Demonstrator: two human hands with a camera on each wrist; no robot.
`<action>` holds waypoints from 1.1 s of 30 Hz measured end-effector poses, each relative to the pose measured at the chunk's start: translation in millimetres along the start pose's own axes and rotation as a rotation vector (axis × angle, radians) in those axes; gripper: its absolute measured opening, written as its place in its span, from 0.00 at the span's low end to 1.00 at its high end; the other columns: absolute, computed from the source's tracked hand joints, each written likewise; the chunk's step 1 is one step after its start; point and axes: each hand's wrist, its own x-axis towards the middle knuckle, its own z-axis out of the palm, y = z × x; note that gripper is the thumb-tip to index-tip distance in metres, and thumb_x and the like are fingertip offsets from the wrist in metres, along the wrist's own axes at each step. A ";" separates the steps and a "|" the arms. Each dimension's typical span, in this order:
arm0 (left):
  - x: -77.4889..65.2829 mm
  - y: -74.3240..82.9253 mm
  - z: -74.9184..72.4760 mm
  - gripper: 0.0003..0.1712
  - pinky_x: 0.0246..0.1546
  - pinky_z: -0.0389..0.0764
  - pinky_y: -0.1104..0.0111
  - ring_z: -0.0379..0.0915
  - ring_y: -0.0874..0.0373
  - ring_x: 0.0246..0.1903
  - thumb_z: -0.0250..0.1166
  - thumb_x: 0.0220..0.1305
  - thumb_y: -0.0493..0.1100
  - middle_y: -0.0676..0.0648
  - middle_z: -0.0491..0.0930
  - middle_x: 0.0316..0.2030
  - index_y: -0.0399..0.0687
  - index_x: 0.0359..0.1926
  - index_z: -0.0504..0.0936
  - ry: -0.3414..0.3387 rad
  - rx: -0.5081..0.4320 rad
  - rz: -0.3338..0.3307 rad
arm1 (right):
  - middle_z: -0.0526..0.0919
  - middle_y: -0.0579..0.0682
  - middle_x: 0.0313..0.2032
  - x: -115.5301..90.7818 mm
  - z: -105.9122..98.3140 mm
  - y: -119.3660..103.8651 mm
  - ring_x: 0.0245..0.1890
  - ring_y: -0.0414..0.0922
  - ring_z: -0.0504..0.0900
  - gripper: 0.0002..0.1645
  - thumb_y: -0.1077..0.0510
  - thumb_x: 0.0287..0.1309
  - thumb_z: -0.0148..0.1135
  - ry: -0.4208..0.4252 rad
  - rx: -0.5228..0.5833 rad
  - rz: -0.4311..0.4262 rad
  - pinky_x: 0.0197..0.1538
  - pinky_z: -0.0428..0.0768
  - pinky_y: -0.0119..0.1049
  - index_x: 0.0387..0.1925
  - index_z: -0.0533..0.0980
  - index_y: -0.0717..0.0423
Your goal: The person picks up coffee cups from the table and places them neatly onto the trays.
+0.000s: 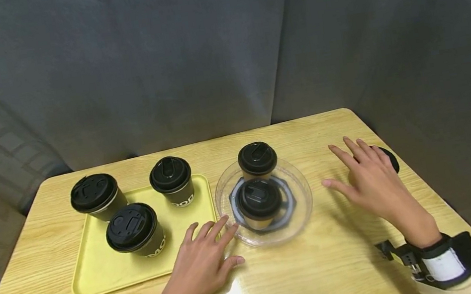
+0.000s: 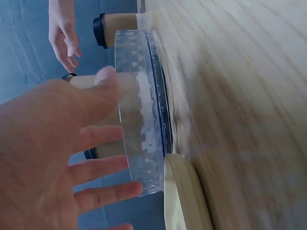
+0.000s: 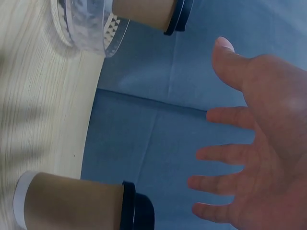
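Observation:
My left hand (image 1: pixel 201 259) has its fingers spread beside the clear round container (image 1: pixel 302 218). Its fingertips overlap the container's rim in view; I cannot tell if they touch. Inside the container stand two paper cups with black lids, a front cup (image 1: pixel 260 199) and a back cup (image 1: pixel 257 158). Over the right of the table, my right hand (image 1: pixel 374 185) is held with fingers apart and nothing in it. Mostly hidden behind that hand is another lidded cup (image 1: pixel 391 159). The right wrist view shows this brown cup (image 3: pixel 76 203) upright on the table, apart from the fingers.
A yellow tray (image 1: pixel 99 271) lies left of the container, close to it. Dark cups with black lids, a front one (image 1: pixel 134 231), a right one (image 1: pixel 171 181) and a back left one (image 1: pixel 98 196), stand at the tray. Grey curtains (image 1: pixel 161 67) hang behind the table.

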 end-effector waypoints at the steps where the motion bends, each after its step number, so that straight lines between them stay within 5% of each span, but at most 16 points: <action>1: 1.0 0.0 0.4 0.36 0.62 0.71 0.45 0.75 0.50 0.58 0.60 0.59 0.69 0.48 0.74 0.65 0.59 0.64 0.75 -0.002 -0.004 0.003 | 0.65 0.69 0.67 -0.2 -0.3 1.6 0.66 0.71 0.62 0.46 0.36 0.52 0.68 0.001 0.001 0.005 0.65 0.59 0.69 0.68 0.67 0.53; 12: 9.0 0.1 6.7 0.23 0.60 0.77 0.54 0.77 0.48 0.56 0.65 0.62 0.56 0.43 0.79 0.58 0.49 0.54 0.82 0.047 -0.090 0.039 | 0.66 0.72 0.65 -2.5 1.5 20.0 0.64 0.73 0.63 0.45 0.39 0.52 0.69 0.026 -0.009 0.041 0.63 0.59 0.72 0.66 0.67 0.56; 22: 15.5 2.4 9.5 0.12 0.55 0.82 0.59 0.80 0.49 0.53 0.65 0.64 0.50 0.41 0.82 0.52 0.47 0.40 0.84 0.090 -0.180 0.008 | 0.65 0.73 0.65 -6.5 3.4 31.1 0.64 0.74 0.62 0.44 0.40 0.54 0.68 0.008 -0.021 0.086 0.61 0.57 0.75 0.67 0.66 0.57; 33: 20.0 0.7 8.8 0.14 0.54 0.83 0.57 0.80 0.48 0.53 0.64 0.65 0.50 0.39 0.82 0.52 0.44 0.40 0.83 0.075 -0.187 -0.036 | 0.69 0.74 0.62 -12.8 8.5 38.5 0.60 0.74 0.67 0.39 0.47 0.53 0.70 0.041 -0.054 0.086 0.53 0.65 0.75 0.63 0.70 0.62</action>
